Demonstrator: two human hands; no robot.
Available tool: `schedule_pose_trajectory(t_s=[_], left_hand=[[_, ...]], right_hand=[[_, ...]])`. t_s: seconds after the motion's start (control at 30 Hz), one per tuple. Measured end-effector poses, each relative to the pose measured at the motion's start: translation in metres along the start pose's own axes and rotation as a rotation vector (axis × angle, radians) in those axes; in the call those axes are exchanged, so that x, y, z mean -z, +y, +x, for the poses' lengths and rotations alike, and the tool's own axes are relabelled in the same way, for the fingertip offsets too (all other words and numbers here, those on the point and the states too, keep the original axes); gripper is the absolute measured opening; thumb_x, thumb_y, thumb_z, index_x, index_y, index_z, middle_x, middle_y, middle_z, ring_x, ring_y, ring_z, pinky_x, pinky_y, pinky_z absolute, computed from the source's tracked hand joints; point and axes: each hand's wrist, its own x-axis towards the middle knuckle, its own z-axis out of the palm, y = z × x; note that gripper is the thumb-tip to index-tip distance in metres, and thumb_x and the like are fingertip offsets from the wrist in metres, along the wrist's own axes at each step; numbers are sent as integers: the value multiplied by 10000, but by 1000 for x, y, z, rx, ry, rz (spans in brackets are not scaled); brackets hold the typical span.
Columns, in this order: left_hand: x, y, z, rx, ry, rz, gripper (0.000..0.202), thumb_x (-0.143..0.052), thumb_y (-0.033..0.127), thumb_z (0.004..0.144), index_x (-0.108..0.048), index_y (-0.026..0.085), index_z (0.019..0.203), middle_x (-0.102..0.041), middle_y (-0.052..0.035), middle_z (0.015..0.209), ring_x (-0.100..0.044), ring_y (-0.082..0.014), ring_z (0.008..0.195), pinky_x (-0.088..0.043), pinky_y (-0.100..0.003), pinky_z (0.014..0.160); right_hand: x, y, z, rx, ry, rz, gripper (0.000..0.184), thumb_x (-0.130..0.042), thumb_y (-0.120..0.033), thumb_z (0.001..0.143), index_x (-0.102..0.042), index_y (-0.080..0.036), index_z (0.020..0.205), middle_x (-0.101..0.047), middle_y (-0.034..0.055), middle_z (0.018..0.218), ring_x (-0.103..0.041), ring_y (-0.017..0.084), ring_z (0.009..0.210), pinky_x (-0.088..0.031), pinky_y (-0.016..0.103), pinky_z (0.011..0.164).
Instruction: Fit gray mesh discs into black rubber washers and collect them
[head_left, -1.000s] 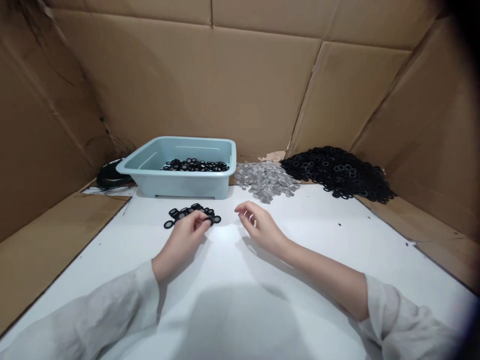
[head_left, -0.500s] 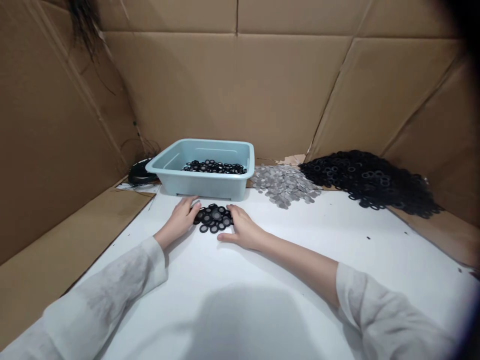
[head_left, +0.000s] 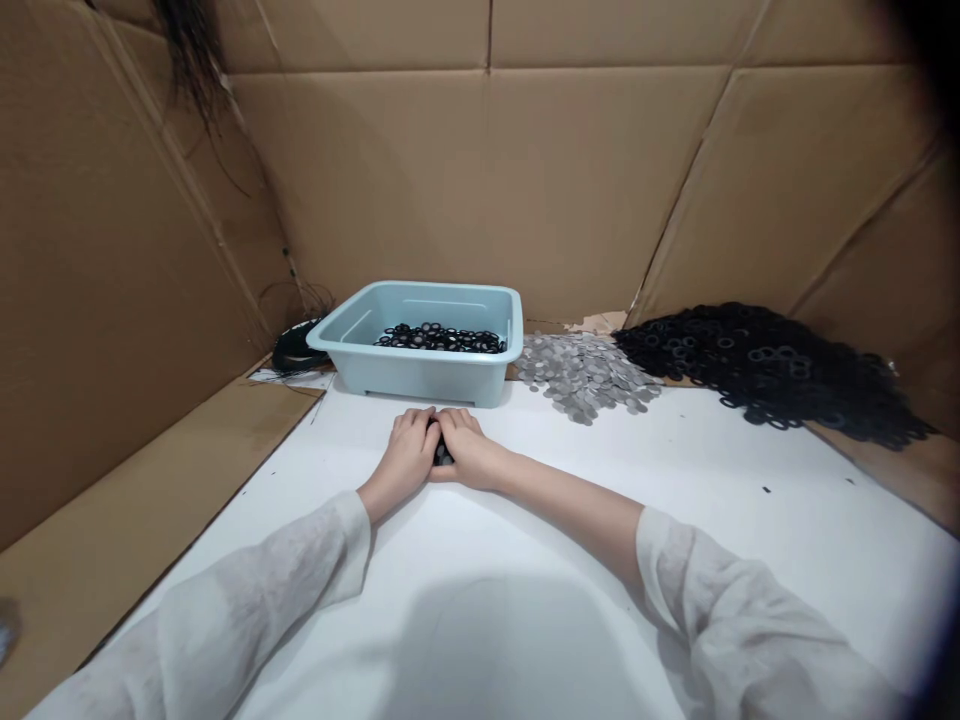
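Note:
My left hand (head_left: 406, 452) and my right hand (head_left: 466, 448) are cupped together on the white table (head_left: 540, 560), just in front of the light blue tub (head_left: 420, 375). Between the two palms lies a small heap of black rings (head_left: 440, 452), almost wholly hidden; only a dark sliver shows where the hands meet. Both hands curl round that heap with their fingertips touching. The tub holds more black rings (head_left: 442, 339) on its floor.
A pile of grey mesh discs (head_left: 585, 375) lies right of the tub. A big heap of black rings (head_left: 772, 370) spreads at the far right. Cardboard walls (head_left: 480, 170) enclose the table. A coil of dark wire (head_left: 296, 350) sits left of the tub.
Both hands have come together from either side of the small ring heap and closed round it. A second ago the right hand was apart and open.

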Motion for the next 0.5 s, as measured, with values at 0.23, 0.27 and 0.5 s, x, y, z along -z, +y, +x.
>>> schedule_pose_trajectory(t_s=[0.23,0.27,0.5], left_hand=[[-2,10,1,26,24,132,288,-289,171,828,-562,114,756,-577,-144,776,-519,-267,769,-385,-400,743],[-2,11,1,29,31,142,285,-289,172,825,-554,123,732,-576,-138,748,-521,-265,746,-386,-394,725],[-3,17,-1,32,54,115,269,-274,155,828,-500,161,684,-569,-86,704,-533,-220,709,-387,-330,678]], right_hand=[[9,7,5,99,0,-4,512,-708,-347,603,-465,-130,998,-495,90,919,-444,226,886,-396,331,783],[9,8,6,92,-3,-17,508,-706,-353,607,-464,-137,997,-498,85,901,-452,224,873,-397,330,771],[6,-1,3,-56,-18,-177,468,-655,-362,642,-436,-137,989,-551,86,834,-512,222,786,-407,324,697]])
